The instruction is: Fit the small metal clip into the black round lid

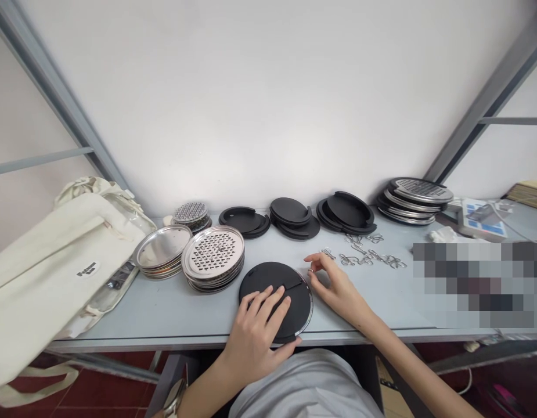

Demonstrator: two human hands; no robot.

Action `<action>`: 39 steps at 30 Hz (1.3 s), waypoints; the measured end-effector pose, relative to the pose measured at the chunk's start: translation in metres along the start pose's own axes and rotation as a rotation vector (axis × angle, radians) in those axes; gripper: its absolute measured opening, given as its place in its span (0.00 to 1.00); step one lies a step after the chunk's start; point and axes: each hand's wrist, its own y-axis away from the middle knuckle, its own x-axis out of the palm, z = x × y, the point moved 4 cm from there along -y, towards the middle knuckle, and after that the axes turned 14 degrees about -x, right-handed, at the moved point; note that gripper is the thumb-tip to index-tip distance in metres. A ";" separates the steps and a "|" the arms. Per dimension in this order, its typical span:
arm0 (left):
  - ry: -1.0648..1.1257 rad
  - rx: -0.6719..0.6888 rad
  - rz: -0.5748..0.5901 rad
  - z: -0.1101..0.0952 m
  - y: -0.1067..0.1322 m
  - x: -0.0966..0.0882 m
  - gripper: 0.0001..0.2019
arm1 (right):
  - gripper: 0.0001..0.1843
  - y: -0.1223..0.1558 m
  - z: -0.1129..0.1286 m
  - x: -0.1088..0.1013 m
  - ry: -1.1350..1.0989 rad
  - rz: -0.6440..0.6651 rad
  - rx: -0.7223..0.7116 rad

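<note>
A black round plastic cover [268, 276] with a shiny metal rim showing along its right side lies at the table's front edge. My left hand [260, 325] rests on top of it, fingers spread flat, thumb by the near right rim. Just right of the cover, my right hand [329, 281] has its thumb and fingers curled together. A small shiny bit shows at these fingertips; I cannot tell what it is. Behind that hand, several bent wire clips [368, 255] lie scattered. To the left stands a stack of round metal grater plates [213, 252].
Plain metal discs [161, 249] and a small grater stack [191, 213] stand at the left. Black round covers [289, 212] line the wall. Assembled graters [418, 200] are piled at the back right, near a white-and-blue device [481, 217]. A cream bag [80, 249] covers the left end.
</note>
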 end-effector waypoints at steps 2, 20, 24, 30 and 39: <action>-0.004 0.000 -0.001 0.000 0.000 0.000 0.24 | 0.11 0.001 -0.003 0.002 -0.020 0.032 0.010; -0.013 -0.006 -0.006 0.000 0.000 0.000 0.24 | 0.11 -0.003 0.007 -0.002 -0.068 0.048 0.011; -0.011 0.000 -0.003 0.000 0.000 0.000 0.24 | 0.11 -0.002 0.005 -0.001 -0.081 0.039 0.009; -0.007 -0.007 0.001 0.000 0.000 0.000 0.24 | 0.09 0.000 0.005 0.002 -0.154 0.026 0.006; -0.008 0.000 -0.002 0.000 0.000 0.000 0.24 | 0.12 -0.004 0.010 -0.001 -0.104 0.067 -0.033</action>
